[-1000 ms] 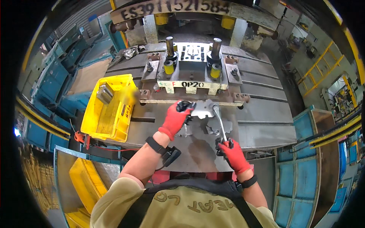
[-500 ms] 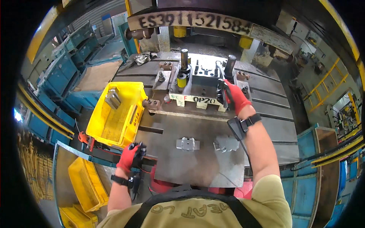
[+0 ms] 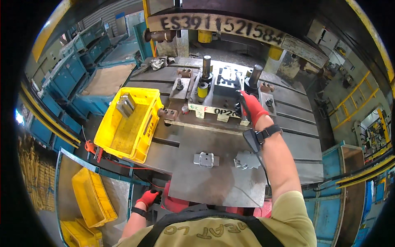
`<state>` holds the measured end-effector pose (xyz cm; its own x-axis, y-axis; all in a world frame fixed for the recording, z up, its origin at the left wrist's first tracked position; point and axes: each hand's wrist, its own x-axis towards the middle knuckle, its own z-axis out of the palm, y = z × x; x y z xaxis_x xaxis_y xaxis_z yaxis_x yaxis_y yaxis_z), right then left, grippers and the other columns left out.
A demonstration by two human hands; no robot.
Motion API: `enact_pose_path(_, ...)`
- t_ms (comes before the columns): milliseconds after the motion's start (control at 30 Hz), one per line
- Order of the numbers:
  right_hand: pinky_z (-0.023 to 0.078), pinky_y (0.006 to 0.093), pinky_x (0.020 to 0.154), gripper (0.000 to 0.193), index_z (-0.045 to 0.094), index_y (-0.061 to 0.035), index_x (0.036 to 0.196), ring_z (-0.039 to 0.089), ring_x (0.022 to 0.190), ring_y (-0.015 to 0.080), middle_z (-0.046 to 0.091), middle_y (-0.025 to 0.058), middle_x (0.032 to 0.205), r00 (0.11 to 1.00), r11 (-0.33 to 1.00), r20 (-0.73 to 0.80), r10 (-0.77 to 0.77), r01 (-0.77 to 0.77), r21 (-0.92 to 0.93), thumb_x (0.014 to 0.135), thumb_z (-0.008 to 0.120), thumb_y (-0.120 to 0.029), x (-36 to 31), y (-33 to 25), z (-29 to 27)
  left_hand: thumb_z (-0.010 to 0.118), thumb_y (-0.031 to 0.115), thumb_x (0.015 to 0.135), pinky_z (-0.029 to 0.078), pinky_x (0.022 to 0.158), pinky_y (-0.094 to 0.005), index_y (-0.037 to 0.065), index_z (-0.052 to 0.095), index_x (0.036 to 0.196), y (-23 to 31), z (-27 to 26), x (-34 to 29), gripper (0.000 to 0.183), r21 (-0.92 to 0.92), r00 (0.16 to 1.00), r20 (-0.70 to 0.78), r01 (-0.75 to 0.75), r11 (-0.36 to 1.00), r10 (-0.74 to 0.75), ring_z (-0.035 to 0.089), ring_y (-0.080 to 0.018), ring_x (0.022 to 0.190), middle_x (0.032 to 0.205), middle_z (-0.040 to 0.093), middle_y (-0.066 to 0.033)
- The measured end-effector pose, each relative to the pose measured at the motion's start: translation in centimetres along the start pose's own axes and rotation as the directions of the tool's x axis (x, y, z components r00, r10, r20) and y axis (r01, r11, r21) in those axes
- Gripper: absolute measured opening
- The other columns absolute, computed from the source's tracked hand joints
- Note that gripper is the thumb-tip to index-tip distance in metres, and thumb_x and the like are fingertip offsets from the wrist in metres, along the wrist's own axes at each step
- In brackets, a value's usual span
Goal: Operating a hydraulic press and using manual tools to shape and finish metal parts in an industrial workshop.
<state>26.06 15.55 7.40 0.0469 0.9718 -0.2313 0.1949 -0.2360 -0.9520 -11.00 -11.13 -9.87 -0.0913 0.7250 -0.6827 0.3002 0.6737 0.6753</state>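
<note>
My right hand [image 3: 254, 109], in a red glove with dark fingers, reaches to the right front of the die [image 3: 226, 82] on the press bed. Its fingers are curled round a slim bright metal tool [image 3: 241, 82] that points at the die; the tool's exact kind is unclear. Low at the left, my left hand [image 3: 148, 199], gloved alike, hangs beside the front edge of the steel plate [image 3: 193, 187]. Its fingers are too small and dark to read. On that plate lie a small bent metal part [image 3: 206, 159] and a flat, irregular sheet-metal piece [image 3: 247, 159].
A yellow crate [image 3: 142, 142] with a metal block [image 3: 125, 105] inside stands left of the die. More yellow crates [image 3: 94, 197] sit in a blue-framed bin at lower left. The press's upper beam [image 3: 214, 25] spans overhead. Guide posts [image 3: 206, 68] rise from the die.
My left hand has dropped down and back toward my body. The right hand stays at the die's right front, and the bright tool shows more plainly. The view has shifted slightly.
</note>
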Motion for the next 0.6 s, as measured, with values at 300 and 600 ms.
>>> enact_pose_path(300, 0.033, 0.0243, 0.045, 0.027, 0.052, -0.0021, 0.076, 0.043, 0.054, 0.0089, 0.048, 0.0012, 0.063, 0.981, 0.961, -0.100, -0.163, 0.181, 0.208, 0.069, 0.055, -0.028, -2.0, 1.4, -1.0, 0.043, 0.044, 0.072, 0.040, 0.069, -0.0325, 0.002, 0.052, 0.090, -4.2, 0.2, 4.2, 0.047, 0.531, 0.998, -0.053, 0.047, 0.846, -0.022, 0.050, -0.0291, 0.080, 0.086, 0.053, -0.0177)
enact_pose_path(600, 0.038, 0.0198, 0.050, 0.025, 0.045, -0.0037, 0.093, 0.043, 0.057, 0.0074, 0.045, -0.0001, 0.068, 0.897, 0.938, -0.437, 0.071, 0.089, 0.335, 0.070, 0.051, -0.009, -21.0, 11.4, -8.1, 0.042, 0.038, 0.073, 0.037, 0.075, -0.0306, 0.004, 0.046, 0.099, -6.6, 3.1, 4.4, 0.042, 0.419, 0.895, 0.351, -0.413, 0.809, 0.275, 0.047, -0.0248, 0.088, 0.096, 0.049, -0.0149)
